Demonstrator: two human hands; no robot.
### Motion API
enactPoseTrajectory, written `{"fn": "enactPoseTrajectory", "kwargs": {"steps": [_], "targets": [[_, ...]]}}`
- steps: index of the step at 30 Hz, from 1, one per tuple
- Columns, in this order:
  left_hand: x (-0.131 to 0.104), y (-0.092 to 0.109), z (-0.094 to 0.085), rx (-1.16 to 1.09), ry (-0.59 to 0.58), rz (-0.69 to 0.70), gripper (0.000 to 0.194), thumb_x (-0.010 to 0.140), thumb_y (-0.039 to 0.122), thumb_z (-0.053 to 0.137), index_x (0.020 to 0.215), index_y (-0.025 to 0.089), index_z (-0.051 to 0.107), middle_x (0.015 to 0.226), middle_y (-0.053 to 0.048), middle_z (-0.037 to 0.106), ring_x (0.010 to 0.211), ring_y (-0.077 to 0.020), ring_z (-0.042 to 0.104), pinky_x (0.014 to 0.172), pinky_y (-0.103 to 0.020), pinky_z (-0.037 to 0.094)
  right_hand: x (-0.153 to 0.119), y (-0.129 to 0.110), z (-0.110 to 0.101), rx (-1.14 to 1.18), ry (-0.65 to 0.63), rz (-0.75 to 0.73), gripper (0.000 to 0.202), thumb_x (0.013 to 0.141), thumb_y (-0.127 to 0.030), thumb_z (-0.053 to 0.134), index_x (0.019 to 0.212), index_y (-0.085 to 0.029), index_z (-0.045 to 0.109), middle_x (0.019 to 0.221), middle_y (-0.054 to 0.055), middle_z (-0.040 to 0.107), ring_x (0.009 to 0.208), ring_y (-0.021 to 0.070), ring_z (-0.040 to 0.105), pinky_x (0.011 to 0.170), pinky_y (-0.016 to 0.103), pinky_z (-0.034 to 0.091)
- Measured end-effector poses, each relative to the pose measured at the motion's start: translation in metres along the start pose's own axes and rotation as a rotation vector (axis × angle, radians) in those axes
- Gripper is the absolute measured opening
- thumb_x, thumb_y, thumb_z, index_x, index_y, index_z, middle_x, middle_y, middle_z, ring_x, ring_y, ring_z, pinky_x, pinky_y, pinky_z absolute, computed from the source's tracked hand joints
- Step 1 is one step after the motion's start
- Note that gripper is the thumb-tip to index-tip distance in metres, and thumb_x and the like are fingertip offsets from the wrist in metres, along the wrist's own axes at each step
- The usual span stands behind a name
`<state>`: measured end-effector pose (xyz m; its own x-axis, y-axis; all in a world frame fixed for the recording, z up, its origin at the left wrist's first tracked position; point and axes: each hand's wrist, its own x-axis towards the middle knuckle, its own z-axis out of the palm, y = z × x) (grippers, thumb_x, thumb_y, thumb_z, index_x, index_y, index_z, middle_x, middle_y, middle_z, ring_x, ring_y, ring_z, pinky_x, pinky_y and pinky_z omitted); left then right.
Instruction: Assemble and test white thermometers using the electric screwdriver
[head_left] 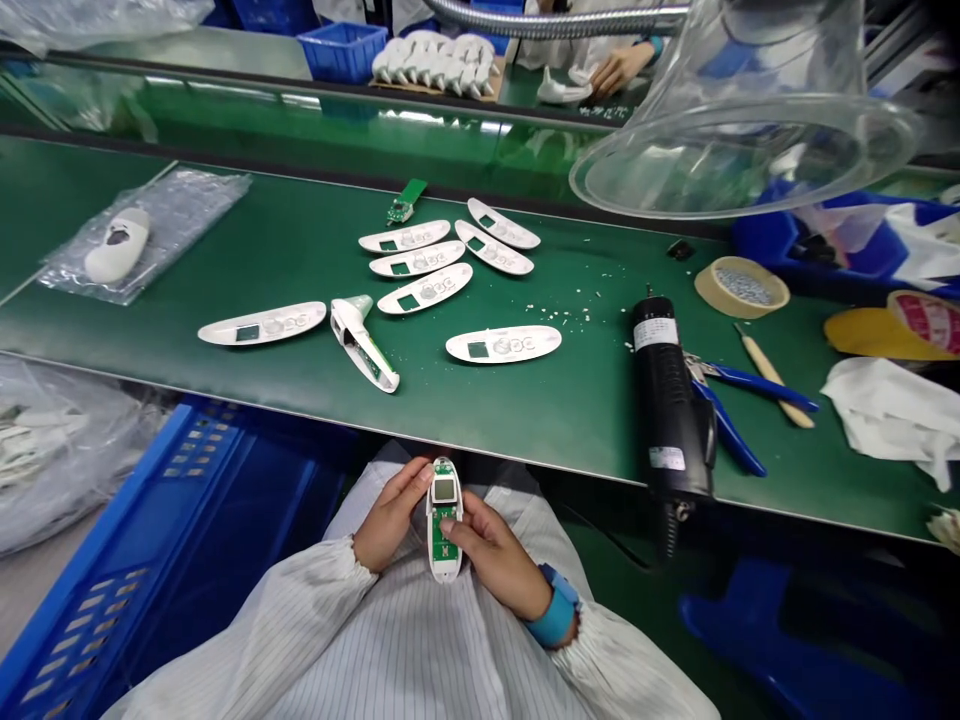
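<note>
Over my lap, both hands grip a white handheld device housing that has a green circuit board and a small grey screen in it. My left hand pinches its upper left edge. On the other side, my right hand wraps the right edge, its thumb lying on the circuit board. Just beyond on the bench lie a white device body standing half on its side, a white cover with a window, and another white cover. Several more covers are grouped behind, near a loose green circuit board.
A black electric screwdriver, blue-handled pliers, a wooden-handled tool and a dish of screws are at the right. A clear funnel hood hangs above. A blue crate stands left. Across the bench, a co-worker's hand shows.
</note>
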<state>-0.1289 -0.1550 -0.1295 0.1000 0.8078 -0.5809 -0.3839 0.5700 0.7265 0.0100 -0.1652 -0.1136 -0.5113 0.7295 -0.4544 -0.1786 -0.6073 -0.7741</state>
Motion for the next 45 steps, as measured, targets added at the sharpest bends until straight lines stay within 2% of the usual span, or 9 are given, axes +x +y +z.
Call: {"fn": "enactPoseTrajectory", "kwargs": {"steps": [9,16,25,33,39,45], "targets": [[-0.0007,0.0002,-0.0005,0.046,-0.013,0.017,0.036,0.077,0.042,0.056,0.104,0.018,0.057,0.098,-0.004,0.063,0.092,-0.0156,0.056,0.088,-0.027,0.038,0.0012,0.0025,-0.0005,0.006,0.011,0.001,0.027,0.075,-0.040,0.059,0.085,-0.019,0.046,0.065,-0.003,0.039,0.059,0.0096,0.041,0.068,0.026,0.039],[-0.0003,0.0007,0.0000,0.062,-0.034,0.052,0.026,0.078,0.040,0.055,0.092,0.019,0.059,0.089,-0.001,0.063,0.083,-0.0135,0.055,0.078,-0.023,0.040,0.0014,0.0035,-0.0001,0.016,0.007,0.013,0.027,0.075,-0.040,0.059,0.087,-0.019,0.046,0.066,-0.003,0.041,0.059,0.0093,0.041,0.067,0.026,0.039],[0.0005,-0.0011,-0.0014,0.037,-0.021,0.020,0.040,0.075,0.043,0.057,0.107,0.019,0.056,0.099,-0.005,0.063,0.091,-0.0163,0.057,0.086,-0.027,0.040,0.0009,0.0049,-0.0006,0.018,0.004,-0.006,0.025,0.076,-0.038,0.058,0.087,-0.019,0.047,0.064,-0.004,0.039,0.059,0.0092,0.042,0.068,0.026,0.040],[0.0004,-0.0016,-0.0020,0.030,-0.002,0.040,0.039,0.074,0.043,0.059,0.104,0.018,0.058,0.097,-0.004,0.063,0.091,-0.0157,0.056,0.087,-0.027,0.039,0.0005,0.0009,0.0011,0.004,-0.004,-0.005,0.029,0.075,-0.041,0.058,0.091,-0.019,0.047,0.072,-0.002,0.049,0.067,0.0118,0.049,0.071,0.027,0.041],[0.0008,0.0001,-0.0001,0.024,-0.033,0.035,0.033,0.076,0.041,0.057,0.100,0.018,0.059,0.078,0.000,0.061,0.073,-0.0114,0.055,0.080,-0.024,0.040,0.0006,0.0020,0.0003,-0.016,-0.016,-0.007,0.032,0.076,-0.044,0.057,0.093,-0.019,0.047,0.080,0.001,0.052,0.076,0.0139,0.053,0.076,0.029,0.042],[0.0012,0.0008,-0.0002,0.062,-0.027,0.049,0.034,0.076,0.042,0.056,0.099,0.017,0.059,0.086,-0.002,0.061,0.078,-0.0125,0.054,0.081,-0.024,0.039,0.0001,0.0038,-0.0012,-0.037,-0.022,-0.010,0.032,0.078,-0.043,0.056,0.095,-0.018,0.046,0.083,0.001,0.052,0.080,0.0147,0.052,0.077,0.030,0.042]]}}
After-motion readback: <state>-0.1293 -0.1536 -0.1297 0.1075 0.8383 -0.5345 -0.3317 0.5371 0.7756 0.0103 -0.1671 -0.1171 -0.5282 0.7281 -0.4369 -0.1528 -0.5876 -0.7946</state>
